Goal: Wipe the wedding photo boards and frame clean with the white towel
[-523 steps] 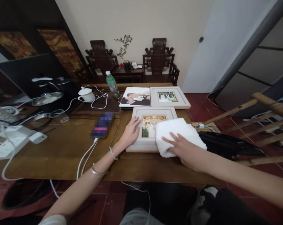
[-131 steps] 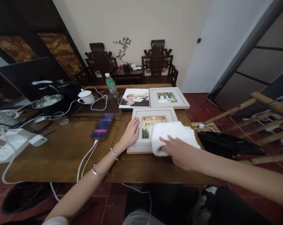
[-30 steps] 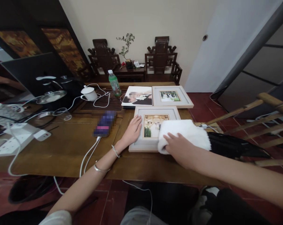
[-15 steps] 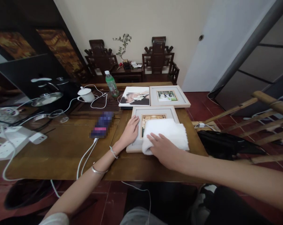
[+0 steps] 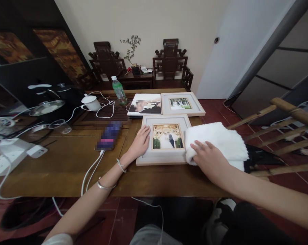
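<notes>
My right hand grips the near-left part of a folded, fluffy white towel. The towel lies over the right side of a pale wooden picture frame and extends beyond the table's right edge. My left hand rests along that frame's left rim, its fingers stretched out over the wood. Inside the frame is a small wedding photo with a wide light mat around it. Just behind lie a second pale frame with a green outdoor photo and a white-edged photo panel.
On the wooden table stand a green-labelled bottle and a white lidded cup. A phone with a white cable, a power strip and a glass-lidded pot are further left. A wooden chair is at right.
My right hand has slid the towel rightward, from over the photo to the frame's right side, uncovering the photo. My left hand stays on the left rim.
</notes>
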Tool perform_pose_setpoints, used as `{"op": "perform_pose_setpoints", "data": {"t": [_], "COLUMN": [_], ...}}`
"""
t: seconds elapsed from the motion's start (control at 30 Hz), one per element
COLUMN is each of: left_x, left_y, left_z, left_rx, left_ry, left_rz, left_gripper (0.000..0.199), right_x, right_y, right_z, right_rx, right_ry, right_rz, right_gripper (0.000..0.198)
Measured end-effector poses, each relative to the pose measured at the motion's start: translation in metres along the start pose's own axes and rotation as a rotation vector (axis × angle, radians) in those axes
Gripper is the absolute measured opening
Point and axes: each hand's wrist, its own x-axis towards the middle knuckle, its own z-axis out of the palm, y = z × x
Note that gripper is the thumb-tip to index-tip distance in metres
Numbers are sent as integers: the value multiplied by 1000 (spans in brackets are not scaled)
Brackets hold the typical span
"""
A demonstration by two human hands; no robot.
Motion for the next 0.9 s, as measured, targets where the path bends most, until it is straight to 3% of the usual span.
{"op": "perform_pose_setpoints", "data": {"t": [0.13,0.33,0.53,0.67,0.9], "left_x": [0,1,1,1,1], "left_y": [-1,-2,-4,-3,0], "left_z": [-1,-1,-1,-1,0], "left_rx": [9,-16,0,4,18], "left_ry": [-10,-4,-12,-11,3], "left_rz": [9,4,-1,1,-3], "left_gripper": [45,45,44,44,44], "right_x": [16,75,114,98,13], "right_y": [18,64,81,68,20], "right_z": [8,23,25,28,9], "right_rx": [-12,-68,-124,-29,305], "right_ry": [104,276,256,249,98], "right_rz": [-23,-74,-53,-80,-226], "right_gripper": [33,36,42,47,53]}}
